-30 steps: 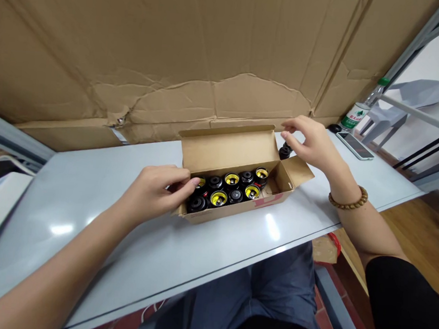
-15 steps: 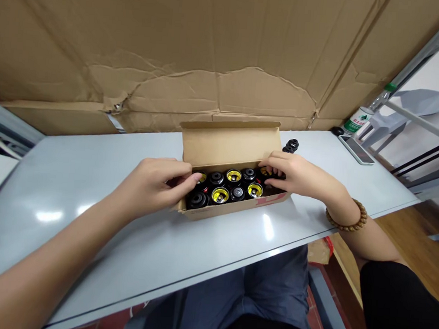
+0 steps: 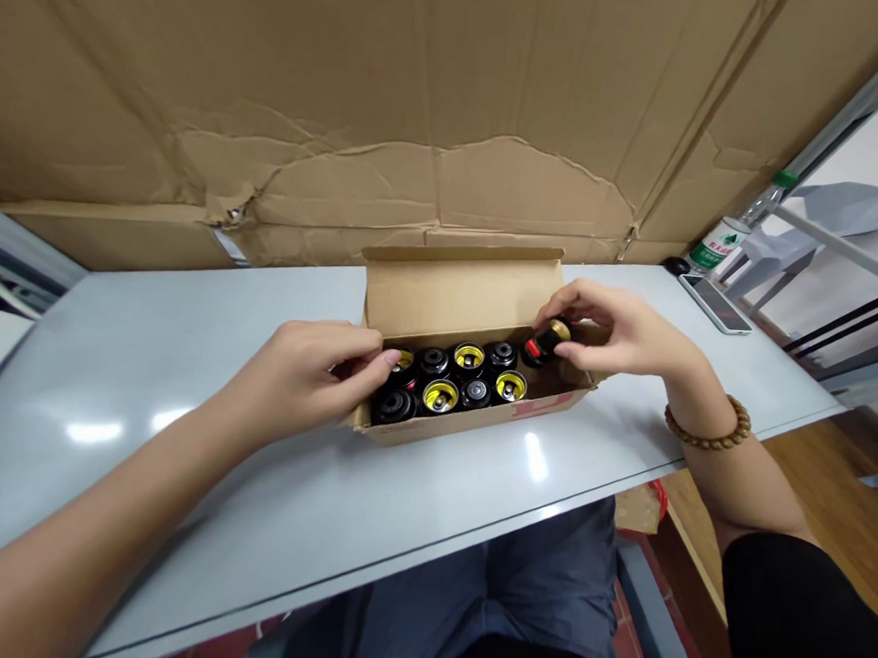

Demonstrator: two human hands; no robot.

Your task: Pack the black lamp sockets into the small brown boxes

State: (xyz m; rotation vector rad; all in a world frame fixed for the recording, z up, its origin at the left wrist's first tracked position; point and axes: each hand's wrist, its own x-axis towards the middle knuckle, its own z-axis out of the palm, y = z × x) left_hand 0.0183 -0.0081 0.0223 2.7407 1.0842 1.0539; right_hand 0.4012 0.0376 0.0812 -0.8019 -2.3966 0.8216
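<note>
8 round black fittings (image 3: 468,358) are counted in an open cardboard box (image 3: 461,290), set in 2 rows; several show yellow centres. The box sits on a pale grey table (image 3: 144,348), toward the far edge, with its lid flap stood up behind the rows.

The right hand (image 3: 619,337) is held over the right end of the box, thumb and fingers pressed together in a pinch on a 9th fitting (image 3: 547,342), which is black with a yellow end and a red mark and is tilted. The left hand (image 3: 307,375) is curled at the left end of the box, its fingertips (image 3: 390,359) brought down at the rear left fitting; whether that fitting is gripped cannot be told.

A wooden bead bracelet (image 3: 707,428) is worn on the right wrist. A torn sheet of corrugated cardboard (image 3: 425,98) stands behind the table. Near the far right corner, a smartphone (image 3: 715,305) lies flat, a small black object (image 3: 675,265) lies just beside it, and a plastic bottle with a green cap (image 3: 723,244) stands beyond.
</note>
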